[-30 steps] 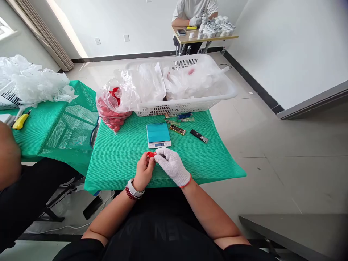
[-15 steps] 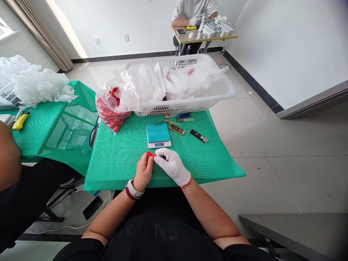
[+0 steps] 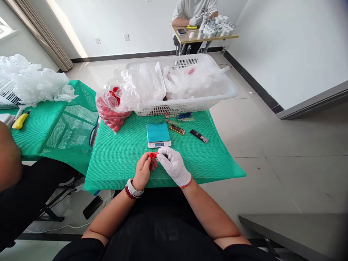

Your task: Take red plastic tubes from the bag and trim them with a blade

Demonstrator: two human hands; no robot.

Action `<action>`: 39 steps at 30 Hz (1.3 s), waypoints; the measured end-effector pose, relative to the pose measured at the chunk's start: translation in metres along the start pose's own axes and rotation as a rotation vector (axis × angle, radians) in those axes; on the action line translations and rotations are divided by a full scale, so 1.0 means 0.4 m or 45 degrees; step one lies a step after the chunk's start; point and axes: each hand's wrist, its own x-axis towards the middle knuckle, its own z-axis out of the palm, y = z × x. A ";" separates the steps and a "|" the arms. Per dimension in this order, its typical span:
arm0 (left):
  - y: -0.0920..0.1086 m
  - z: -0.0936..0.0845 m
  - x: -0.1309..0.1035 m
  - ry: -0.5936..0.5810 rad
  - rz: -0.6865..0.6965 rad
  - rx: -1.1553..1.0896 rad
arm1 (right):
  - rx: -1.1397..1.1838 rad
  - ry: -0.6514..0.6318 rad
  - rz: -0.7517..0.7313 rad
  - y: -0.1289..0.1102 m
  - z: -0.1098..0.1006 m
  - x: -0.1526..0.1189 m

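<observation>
Just in front of the scale, both hands meet at a small red plastic scoop (image 3: 152, 155), its round open end facing up. My left hand (image 3: 143, 169), bare, pinches the round end between thumb and fingers. My right hand (image 3: 174, 166), in a white knit glove, grips the handle end. Something dark shows between the gloved fingers; I cannot make out what it is. A small digital scale (image 3: 159, 144) with a blue top lies right behind the hands. At the back left, a clear bag (image 3: 112, 112) holds several red pieces.
A white basket (image 3: 187, 105) filled with plastic bags stands at the back of the green-covered table (image 3: 116, 159). Cutter-like tools (image 3: 185, 115), a dark strip (image 3: 177, 129) and a black tool (image 3: 199, 136) lie right of the scale. Another person (image 3: 194, 12) sits beyond; someone's knee (image 3: 9, 156) is at left.
The red scoop has turned so its round opening now shows upward. My left fingers have shifted slightly down and left; the gloved hand has moved a little to the right.
</observation>
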 end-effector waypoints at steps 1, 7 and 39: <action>0.000 0.000 0.001 0.025 -0.022 -0.039 | -0.011 -0.027 -0.008 -0.003 0.000 0.001; -0.007 0.000 0.002 0.072 -0.059 -0.087 | -0.027 -0.117 0.008 -0.010 -0.002 0.005; 0.006 0.008 -0.006 0.083 0.080 -0.027 | -0.021 -0.054 0.037 0.003 0.004 0.005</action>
